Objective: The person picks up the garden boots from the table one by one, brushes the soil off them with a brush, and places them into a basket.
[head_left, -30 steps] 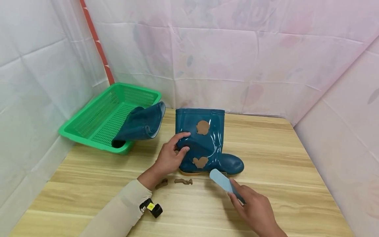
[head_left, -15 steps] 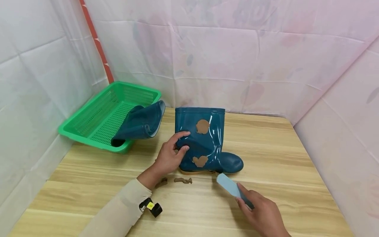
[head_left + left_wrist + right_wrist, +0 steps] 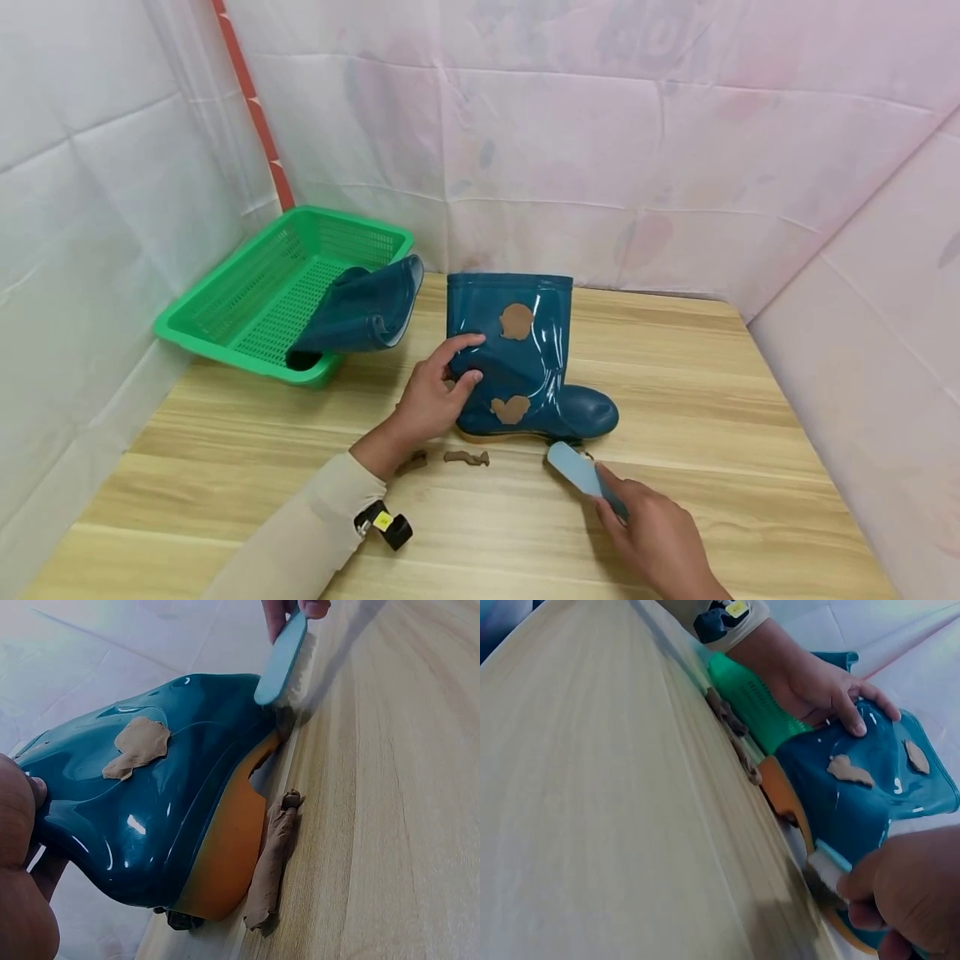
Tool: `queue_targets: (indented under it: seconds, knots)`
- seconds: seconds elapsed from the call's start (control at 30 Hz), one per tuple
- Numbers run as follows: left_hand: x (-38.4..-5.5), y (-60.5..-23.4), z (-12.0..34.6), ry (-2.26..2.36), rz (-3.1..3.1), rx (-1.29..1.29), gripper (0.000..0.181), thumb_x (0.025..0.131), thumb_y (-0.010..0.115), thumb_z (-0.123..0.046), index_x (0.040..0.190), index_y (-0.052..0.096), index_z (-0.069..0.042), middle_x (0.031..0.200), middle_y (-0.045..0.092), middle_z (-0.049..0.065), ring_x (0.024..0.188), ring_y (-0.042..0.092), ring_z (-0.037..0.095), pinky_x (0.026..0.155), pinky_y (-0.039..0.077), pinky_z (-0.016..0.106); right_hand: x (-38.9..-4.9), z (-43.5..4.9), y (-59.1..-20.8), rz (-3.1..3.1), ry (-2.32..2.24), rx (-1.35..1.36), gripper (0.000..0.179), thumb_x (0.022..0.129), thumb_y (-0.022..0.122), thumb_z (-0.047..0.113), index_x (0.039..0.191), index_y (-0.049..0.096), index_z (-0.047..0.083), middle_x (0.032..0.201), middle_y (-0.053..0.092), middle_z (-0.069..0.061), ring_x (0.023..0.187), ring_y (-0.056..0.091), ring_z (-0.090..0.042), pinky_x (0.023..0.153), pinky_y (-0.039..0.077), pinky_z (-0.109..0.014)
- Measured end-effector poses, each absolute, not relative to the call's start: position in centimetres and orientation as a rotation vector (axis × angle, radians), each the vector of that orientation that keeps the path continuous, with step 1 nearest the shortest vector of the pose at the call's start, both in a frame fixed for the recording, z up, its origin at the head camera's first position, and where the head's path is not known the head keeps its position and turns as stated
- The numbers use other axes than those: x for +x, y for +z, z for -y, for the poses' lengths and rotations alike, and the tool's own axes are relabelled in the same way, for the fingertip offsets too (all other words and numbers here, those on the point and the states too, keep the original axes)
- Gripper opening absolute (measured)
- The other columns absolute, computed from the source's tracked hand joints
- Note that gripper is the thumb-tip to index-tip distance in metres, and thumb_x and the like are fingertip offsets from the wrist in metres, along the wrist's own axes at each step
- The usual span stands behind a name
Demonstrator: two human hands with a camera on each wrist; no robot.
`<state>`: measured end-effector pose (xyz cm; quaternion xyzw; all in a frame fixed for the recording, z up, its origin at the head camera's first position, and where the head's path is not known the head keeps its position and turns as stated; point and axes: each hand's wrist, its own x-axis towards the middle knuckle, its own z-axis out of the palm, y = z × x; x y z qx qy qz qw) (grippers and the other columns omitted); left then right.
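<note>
A blue rubber boot [image 3: 498, 367] stands on the wooden table with its toe to the right. Two flat brown mud-like patches [image 3: 516, 322] stick to its side. My left hand [image 3: 431, 392] grips the boot's shaft from the left, thumb on the near side. In my right hand [image 3: 660, 529] is a light blue brush [image 3: 576, 469], held by its handle. Its pale bristles [image 3: 826, 870] are right at the edge of the boot's sole [image 3: 225, 851], toward the toe, in the right wrist view. A small brown bit [image 3: 587, 455] lies beside the brush head.
At the left a green plastic basket [image 3: 217, 354] holds a second blue boot [image 3: 360, 308], whose top leans over the rim. Brown twisted strips [image 3: 467, 457] lie on the table before the boot's heel. White cloth walls surround the table [image 3: 720, 367].
My right hand has moved the brush a little to the right and down along the sole. A brown bit now shows to the right of the brush head. The left hand keeps its grip.
</note>
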<state>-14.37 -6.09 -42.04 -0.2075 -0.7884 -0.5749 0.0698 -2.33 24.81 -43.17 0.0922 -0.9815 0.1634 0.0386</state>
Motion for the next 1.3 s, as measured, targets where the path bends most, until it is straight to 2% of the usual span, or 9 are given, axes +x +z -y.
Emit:
queue_targets:
  seconds: [0.23,0.33,0.5,0.6,0.83,0.97,1.1,1.2,1.3]
  knots:
    - [-14.5,-42.2,6.3,-1.704,2.356,-0.633,0.047,0.103,0.063,-0.014,0.146,0.051,-0.028,0.144,0.058,0.011,0.097,0.066,0.024,0.082,0.057,0.043,-2.0,-24.8,-42.9,2.907,0.553,0.442,0.050,0.084,0.087,0.020,0.131,0.073,0.016,0.069,0.045,0.019,0.059,0.038,0.001,0.054,0.035,-0.021]
    - [-14.5,-42.2,6.2,-1.714,2.351,-0.638,0.047,0.103,0.064,-0.014,0.146,0.051,-0.028,0.145,0.057,0.011,0.100,0.065,0.025,0.085,0.057,0.044,-2.2,-24.7,-43.0,2.830,0.538,0.456,0.049,0.082,0.087,0.017,0.128,0.074,0.013,0.074,0.055,0.017,0.058,0.040,0.001,0.052,0.035,-0.020]
    - [-14.4,-42.1,6.0,-1.741,2.357,-0.633,0.047,0.103,0.064,-0.015,0.146,0.051,-0.029,0.147,0.055,0.009,0.113,0.065,0.028,0.091,0.055,0.050,-2.5,-25.0,-43.4,2.962,0.492,0.298,0.045,0.087,0.081,0.016,0.130,0.072,0.007,0.092,0.073,0.000,0.063,0.046,-0.008,0.053,0.039,-0.025]
    - [-14.4,-42.1,6.0,-1.744,2.364,-0.631,0.047,0.103,0.064,-0.015,0.146,0.051,-0.029,0.148,0.055,0.010,0.118,0.064,0.029,0.092,0.054,0.051,-2.4,-25.3,-43.5,3.042,0.513,0.244,0.044,0.089,0.079,0.017,0.132,0.071,0.007,0.093,0.072,0.000,0.064,0.047,-0.010,0.055,0.039,-0.026]
    - [-14.4,-42.0,6.1,-1.738,2.373,-0.615,0.047,0.103,0.064,-0.016,0.146,0.051,-0.032,0.147,0.056,0.010,0.113,0.066,0.027,0.091,0.055,0.050,-2.6,-25.3,-43.8,2.907,0.561,0.368,0.045,0.086,0.084,0.019,0.129,0.073,0.013,0.077,0.060,0.014,0.060,0.041,-0.003,0.053,0.034,-0.023]
    - [-14.4,-41.9,6.1,-1.742,2.370,-0.610,0.047,0.103,0.064,-0.016,0.146,0.051,-0.031,0.148,0.055,0.010,0.115,0.065,0.028,0.091,0.055,0.051,-3.1,-24.9,-44.0,2.938,0.516,0.340,0.044,0.088,0.081,0.019,0.131,0.072,0.011,0.087,0.069,0.007,0.063,0.046,-0.004,0.055,0.042,-0.026]
    - [-14.3,-42.1,6.0,-1.742,2.369,-0.624,0.047,0.103,0.064,-0.016,0.146,0.051,-0.029,0.146,0.057,0.011,0.106,0.066,0.027,0.089,0.056,0.049,-3.0,-24.6,-43.8,3.083,0.547,0.283,0.044,0.091,0.078,0.022,0.133,0.070,0.012,0.103,0.074,0.000,0.072,0.052,-0.007,0.064,0.048,-0.030]
    - [-14.4,-42.2,6.0,-1.729,2.373,-0.625,0.047,0.103,0.064,-0.017,0.146,0.051,-0.030,0.143,0.059,0.011,0.093,0.067,0.023,0.077,0.057,0.039,-2.7,-24.4,-43.6,3.090,0.654,0.322,0.045,0.090,0.080,0.022,0.134,0.070,0.015,0.101,0.073,0.005,0.072,0.051,-0.006,0.065,0.046,-0.026]
    - [-14.5,-42.2,6.0,-1.712,2.369,-0.629,0.047,0.103,0.063,-0.017,0.147,0.051,-0.029,0.138,0.062,0.010,0.076,0.064,0.018,0.061,0.050,0.032,-2.5,-24.5,-43.4,2.972,0.716,0.415,0.046,0.086,0.084,0.018,0.131,0.072,0.014,0.094,0.071,0.010,0.069,0.049,-0.002,0.061,0.043,-0.022]
